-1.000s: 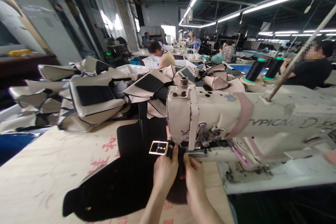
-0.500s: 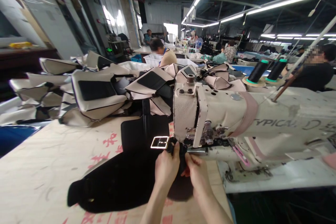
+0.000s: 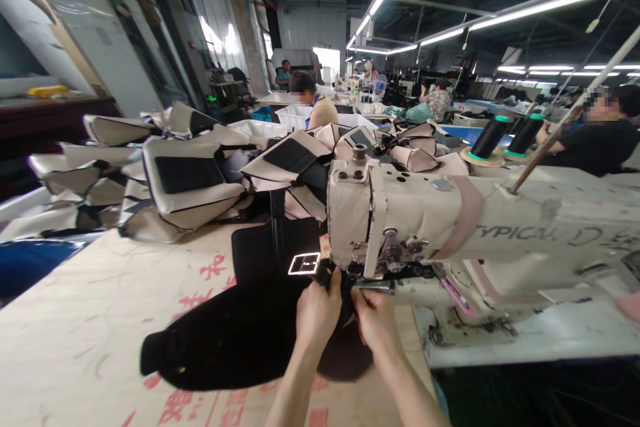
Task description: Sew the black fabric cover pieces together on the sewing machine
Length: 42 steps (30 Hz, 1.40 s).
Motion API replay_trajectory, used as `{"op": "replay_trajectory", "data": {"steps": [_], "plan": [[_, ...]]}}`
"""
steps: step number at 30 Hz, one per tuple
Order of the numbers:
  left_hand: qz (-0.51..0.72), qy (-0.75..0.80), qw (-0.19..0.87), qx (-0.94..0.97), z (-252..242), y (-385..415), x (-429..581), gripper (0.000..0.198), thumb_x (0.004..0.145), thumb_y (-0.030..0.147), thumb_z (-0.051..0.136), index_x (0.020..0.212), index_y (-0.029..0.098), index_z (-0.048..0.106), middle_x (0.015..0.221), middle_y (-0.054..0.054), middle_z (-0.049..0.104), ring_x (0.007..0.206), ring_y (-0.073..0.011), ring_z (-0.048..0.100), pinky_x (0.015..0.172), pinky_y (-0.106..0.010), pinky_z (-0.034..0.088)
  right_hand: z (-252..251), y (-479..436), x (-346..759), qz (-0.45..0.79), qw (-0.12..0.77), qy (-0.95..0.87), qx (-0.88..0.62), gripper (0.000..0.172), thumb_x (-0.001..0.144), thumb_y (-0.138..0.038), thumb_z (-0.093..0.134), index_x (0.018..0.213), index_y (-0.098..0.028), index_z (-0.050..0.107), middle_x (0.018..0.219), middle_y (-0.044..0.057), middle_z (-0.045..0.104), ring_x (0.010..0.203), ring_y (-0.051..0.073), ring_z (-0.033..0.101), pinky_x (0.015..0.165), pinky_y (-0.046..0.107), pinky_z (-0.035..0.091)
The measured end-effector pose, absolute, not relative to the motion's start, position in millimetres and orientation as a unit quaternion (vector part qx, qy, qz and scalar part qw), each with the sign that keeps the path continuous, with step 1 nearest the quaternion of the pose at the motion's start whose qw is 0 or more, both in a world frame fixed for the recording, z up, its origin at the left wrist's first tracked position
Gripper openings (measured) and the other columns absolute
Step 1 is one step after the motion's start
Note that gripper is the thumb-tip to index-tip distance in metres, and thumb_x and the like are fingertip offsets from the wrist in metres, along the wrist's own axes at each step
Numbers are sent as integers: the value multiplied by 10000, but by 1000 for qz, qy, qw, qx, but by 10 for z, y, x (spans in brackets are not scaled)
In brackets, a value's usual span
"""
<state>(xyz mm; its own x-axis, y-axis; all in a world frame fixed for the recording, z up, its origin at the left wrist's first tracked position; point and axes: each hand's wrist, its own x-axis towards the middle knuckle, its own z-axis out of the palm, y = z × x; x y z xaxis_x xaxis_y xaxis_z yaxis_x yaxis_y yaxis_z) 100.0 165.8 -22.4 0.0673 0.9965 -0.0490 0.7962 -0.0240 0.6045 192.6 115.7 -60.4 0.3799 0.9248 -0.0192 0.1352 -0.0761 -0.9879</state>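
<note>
A black bag piece (image 3: 230,333) lies across the wooden board, its right end under the head of the sewing machine (image 3: 353,213). My left hand (image 3: 319,310) is closed on the piece's edge just left of the needle area, beside a shiny metal buckle (image 3: 305,263). Close by on the right, my right hand (image 3: 373,313) pinches the same black material. The needle and the seam are hidden behind my fingers and the machine head. A rounded dark brown part (image 3: 345,353) hangs between my wrists.
Beige and black bags (image 3: 195,177) are piled behind the wooden board (image 3: 90,320). Two black thread cones (image 3: 490,137) stand behind the machine arm. A co-worker in black (image 3: 600,140) sits at the right, and another in a tan top (image 3: 320,107) is beyond the pile.
The black piece's left end has shifted slightly right and up in view. My right hand's fingers have moved a little, and the view has shifted slightly.
</note>
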Motion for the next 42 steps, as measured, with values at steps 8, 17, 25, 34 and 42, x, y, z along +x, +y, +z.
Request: {"op": "replay_trajectory", "data": {"steps": [8,17,25,34,42], "plan": [[197,653,250,687,-188,1669,1010,397,899,385,325,908,157,650,922,-174,701,949,-325,634,673,-305,404,-290,315,3041,-91,501,-504,-697,301,855,-423,529,770,-156,639,724,65,645,650,159,600,642,226,440],[196,650,248,691,-215,1687,1004,389,902,385,324,938,158,636,945,-167,696,968,-317,626,684,-300,402,-409,-382,4581,-346,297,-541,-707,394,888,-315,440,1202,-100,542,1121,141,593,1057,294,547,978,465,364],[185,652,245,693,-176,1678,1006,401,903,394,322,916,164,650,903,-155,705,932,-297,639,665,-285,409,-1019,-411,4495,-394,308,-531,-684,412,905,-247,413,1300,-143,469,1178,118,575,1092,280,543,971,457,391],[183,651,246,694,-166,1634,975,415,903,408,320,881,154,648,887,-162,705,902,-301,647,644,-286,406,-758,-444,4644,-378,311,-524,-697,380,920,-324,393,1220,-148,546,1137,93,603,1059,250,567,1003,442,359],[180,656,245,691,-166,1647,1001,423,907,398,306,918,140,640,925,-191,694,937,-339,632,680,-322,405,-416,46,3157,-45,541,-446,-712,313,859,-431,493,831,-153,633,731,59,633,653,168,588,621,246,444]]}}
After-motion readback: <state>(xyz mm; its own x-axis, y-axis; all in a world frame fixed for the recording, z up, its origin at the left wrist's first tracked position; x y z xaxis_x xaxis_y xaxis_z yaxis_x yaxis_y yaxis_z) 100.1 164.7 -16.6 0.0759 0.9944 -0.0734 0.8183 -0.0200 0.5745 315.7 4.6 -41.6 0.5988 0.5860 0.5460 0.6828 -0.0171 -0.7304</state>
